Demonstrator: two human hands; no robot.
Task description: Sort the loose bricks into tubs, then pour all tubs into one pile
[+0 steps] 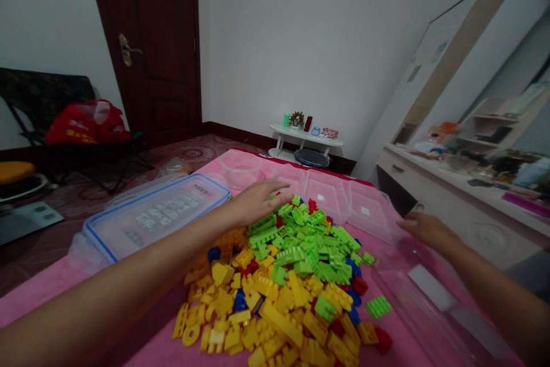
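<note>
My left hand [262,202] reaches over the far left side of a heap of toy building bricks, its fingers stretched out and apart, with nothing seen in them. Below and beside it lie green bricks [309,241]; yellow bricks [275,310] fill the near part of the heap, with some red and blue ones mixed in. My right hand [427,229] is at the right edge of a clear plastic container [378,218], fingertips closed at its corner; the undersides of those fingers are hidden. Two more clear containers [326,195] [290,175] stand in a row to its left.
A blue-rimmed clear lid [158,215] lies left on the pink cloth [47,304]. A round clear tub [240,169] stands at the back. Another clear plastic piece [412,304] lies under my right arm. A drawer cabinet [451,201] borders the right side.
</note>
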